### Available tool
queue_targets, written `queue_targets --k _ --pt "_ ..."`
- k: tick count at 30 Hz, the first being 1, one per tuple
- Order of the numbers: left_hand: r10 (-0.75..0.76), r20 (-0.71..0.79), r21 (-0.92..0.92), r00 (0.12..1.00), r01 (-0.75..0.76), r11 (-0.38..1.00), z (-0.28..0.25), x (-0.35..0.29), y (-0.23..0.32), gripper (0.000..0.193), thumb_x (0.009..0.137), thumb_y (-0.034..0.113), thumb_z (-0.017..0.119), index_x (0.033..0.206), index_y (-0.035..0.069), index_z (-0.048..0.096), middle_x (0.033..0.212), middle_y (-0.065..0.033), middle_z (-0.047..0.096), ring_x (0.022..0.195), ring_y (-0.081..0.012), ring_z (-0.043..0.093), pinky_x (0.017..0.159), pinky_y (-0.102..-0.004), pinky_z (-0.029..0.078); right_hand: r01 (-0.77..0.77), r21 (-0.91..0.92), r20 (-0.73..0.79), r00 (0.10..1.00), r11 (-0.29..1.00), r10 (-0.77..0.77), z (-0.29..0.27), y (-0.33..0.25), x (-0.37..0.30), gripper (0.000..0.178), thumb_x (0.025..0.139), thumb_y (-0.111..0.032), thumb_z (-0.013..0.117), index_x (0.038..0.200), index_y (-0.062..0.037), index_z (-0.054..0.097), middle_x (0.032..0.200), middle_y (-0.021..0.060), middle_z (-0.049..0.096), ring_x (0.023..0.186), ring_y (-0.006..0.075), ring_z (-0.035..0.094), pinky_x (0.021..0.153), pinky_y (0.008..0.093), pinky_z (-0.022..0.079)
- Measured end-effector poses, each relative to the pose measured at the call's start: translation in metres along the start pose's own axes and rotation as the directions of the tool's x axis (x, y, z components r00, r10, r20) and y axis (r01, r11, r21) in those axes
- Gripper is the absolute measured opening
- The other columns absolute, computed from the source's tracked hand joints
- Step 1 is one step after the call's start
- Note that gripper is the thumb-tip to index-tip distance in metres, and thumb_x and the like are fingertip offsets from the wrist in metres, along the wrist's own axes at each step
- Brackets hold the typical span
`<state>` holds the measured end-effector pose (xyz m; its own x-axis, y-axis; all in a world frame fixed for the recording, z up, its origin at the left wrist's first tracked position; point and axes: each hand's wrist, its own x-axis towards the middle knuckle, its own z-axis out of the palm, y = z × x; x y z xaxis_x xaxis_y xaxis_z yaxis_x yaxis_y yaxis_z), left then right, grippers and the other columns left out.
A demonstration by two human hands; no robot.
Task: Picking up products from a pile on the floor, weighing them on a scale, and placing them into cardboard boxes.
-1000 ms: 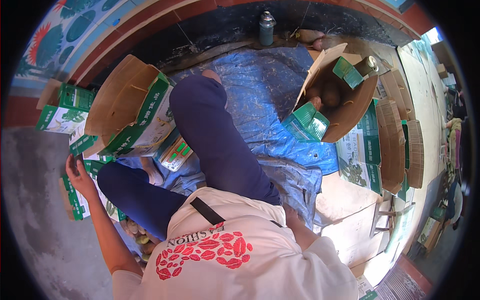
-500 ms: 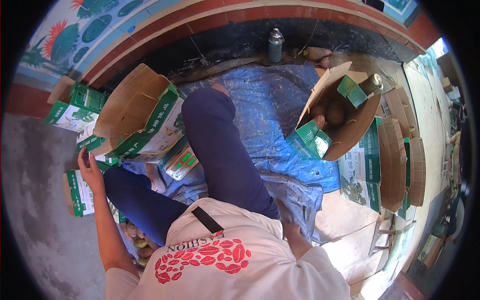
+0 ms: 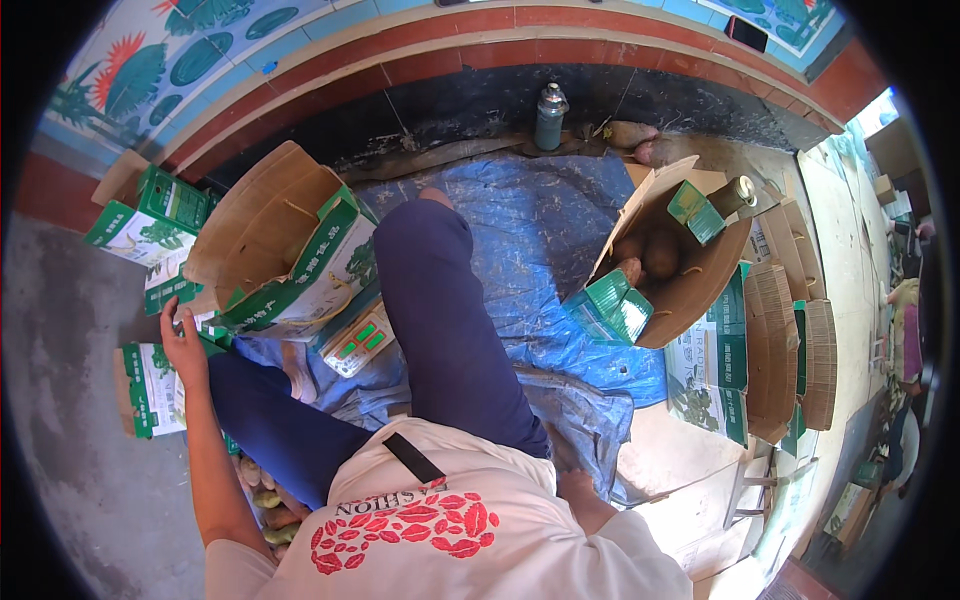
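My left hand (image 3: 183, 350) is beside the near-left flap of an open green and white cardboard carton (image 3: 265, 222), fingers stretched and apart, nothing held. Whether the fingertips touch the flap I cannot tell. The carton stands behind a scale (image 3: 357, 340) with lit green displays; its inside looks bare where it shows. My right hand (image 3: 574, 486) is low beside my hip, by the edge of the blue tarp (image 3: 530, 240), its fingers hidden. Across the tarp, another open carton (image 3: 700, 270) holds several dark, rounded roots (image 3: 660, 252).
A thermos flask (image 3: 550, 118) and a few pale pink roots (image 3: 630, 134) stand along the wall. More cartons (image 3: 770, 350) are stacked at the right, another (image 3: 150, 390) at the left. Roots (image 3: 265, 500) lie beside my left thigh. A low stool (image 3: 748, 490) is at the lower right.
The whole view has tipped upward a little, so the wall, flask and right-hand cartons sit lower. My left hand stays by the carton's flap; my right hand stays low by the tarp.
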<state>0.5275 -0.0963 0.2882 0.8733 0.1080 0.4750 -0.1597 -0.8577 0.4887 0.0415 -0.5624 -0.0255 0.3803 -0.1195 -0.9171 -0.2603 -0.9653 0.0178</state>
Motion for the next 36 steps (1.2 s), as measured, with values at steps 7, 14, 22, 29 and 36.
queue_targets --k 7,14,22,29,36 --pt "0.252 0.320 0.047 0.913 -0.281 0.958 0.008 0.001 0.027 0.026 0.084 0.016 0.056 0.106 0.003 0.056 0.114 -0.0141 0.055 0.110 -0.0299 0.048 0.093 -0.0370 0.036 -0.079 0.382 -0.095 0.988 0.921 0.124 -0.089 0.004 0.017 0.048 0.073 -0.027 0.062 0.111 -0.0018 0.047 0.108 0.0227 0.055 0.099 0.0356 0.057 0.079 0.0422 0.049" --pt "0.289 0.582 0.009 0.761 -0.361 0.933 0.017 0.002 0.053 0.033 0.069 0.017 0.068 0.098 0.002 0.059 0.100 -0.0173 0.058 0.097 -0.0354 0.052 0.086 -0.0397 0.040 0.088 0.503 -0.411 0.900 0.860 0.148 -0.178 -0.017 0.036 0.062 0.067 -0.036 0.069 0.109 -0.0002 0.042 0.103 0.0251 0.055 0.093 0.0388 0.056 0.079 0.0439 0.047" --pt "0.277 0.633 0.014 0.723 -0.368 0.930 0.026 0.017 0.044 0.021 0.062 0.014 0.072 0.073 0.003 0.059 0.073 -0.0124 0.058 0.077 -0.0318 0.055 0.070 -0.0414 0.042 0.217 0.437 -0.637 0.760 0.873 0.130 -0.240 -0.020 0.020 0.061 0.062 -0.026 0.076 0.108 -0.0032 0.043 0.099 0.0212 0.054 0.094 0.0366 0.054 0.080 0.0417 0.045" --pt "0.269 0.577 0.084 0.771 -0.384 0.920 0.026 0.011 0.033 0.023 0.060 0.018 0.074 0.069 0.005 0.057 0.071 -0.0109 0.058 0.072 -0.0320 0.056 0.069 -0.0409 0.043 0.466 0.274 -0.937 0.327 0.841 0.123 -0.348 -0.044 -0.020 0.059 0.067 -0.018 0.071 0.114 -0.0001 0.040 0.103 0.0218 0.051 0.097 0.0383 0.050 0.085 0.0414 0.041" --pt "0.302 0.550 0.099 0.779 -0.419 0.902 0.030 -0.004 0.015 0.022 0.063 0.021 0.071 0.070 0.006 0.057 0.072 -0.0107 0.058 0.073 -0.0315 0.057 0.067 -0.0407 0.045 0.690 0.004 -0.986 -0.117 0.724 0.117 -0.483 -0.095 -0.081 0.056 0.071 -0.012 0.071 0.117 0.0044 0.043 0.108 0.0178 0.053 0.098 0.0269 0.053 0.087 0.0328 0.041"
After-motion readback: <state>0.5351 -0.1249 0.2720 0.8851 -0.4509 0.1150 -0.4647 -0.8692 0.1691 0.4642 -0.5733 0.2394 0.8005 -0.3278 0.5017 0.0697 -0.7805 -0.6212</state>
